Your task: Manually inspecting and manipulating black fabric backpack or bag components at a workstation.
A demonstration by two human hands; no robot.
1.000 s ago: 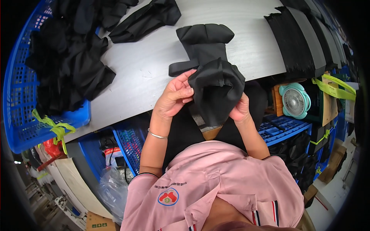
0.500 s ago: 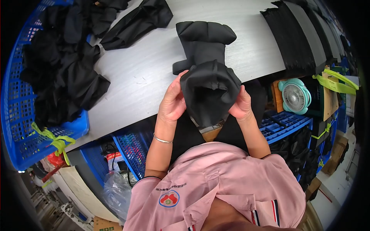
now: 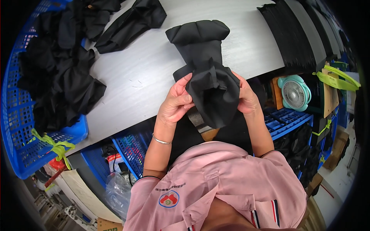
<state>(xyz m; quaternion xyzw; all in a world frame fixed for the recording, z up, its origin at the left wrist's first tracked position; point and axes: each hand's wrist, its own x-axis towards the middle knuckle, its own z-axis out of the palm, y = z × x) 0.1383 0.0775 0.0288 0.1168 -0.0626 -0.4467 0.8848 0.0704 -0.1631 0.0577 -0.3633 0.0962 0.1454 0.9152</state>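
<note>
Between my hands is a black sewn fabric piece point(image 3: 216, 104), its near end a rounded open pocket facing me. The far end, a padded band with stitched channels, rests on the grey table point(image 3: 127, 84). My left hand point(image 3: 178, 101) grips the pocket's left edge between thumb and fingers, beside a short black strap. On the opposite edge my right hand point(image 3: 246, 96) holds the fabric, its fingertips partly hidden behind the cloth. The near part of the piece hangs past the table edge, above my lap.
A blue plastic basket point(image 3: 13, 111) heaped with black fabric pieces point(image 3: 61, 77) stands at the left. Another black piece point(image 3: 133, 27) lies at the far left of the table. Stacked black and grey strips point(image 3: 285, 36) sit far right. Below them are a teal fan point(image 3: 295, 93) and a blue crate point(image 3: 287, 122).
My hands have shifted along the pocket's edges, and its opening has turned slightly and narrowed. The left fingers now pinch more visibly. The padded far end has moved a little left.
</note>
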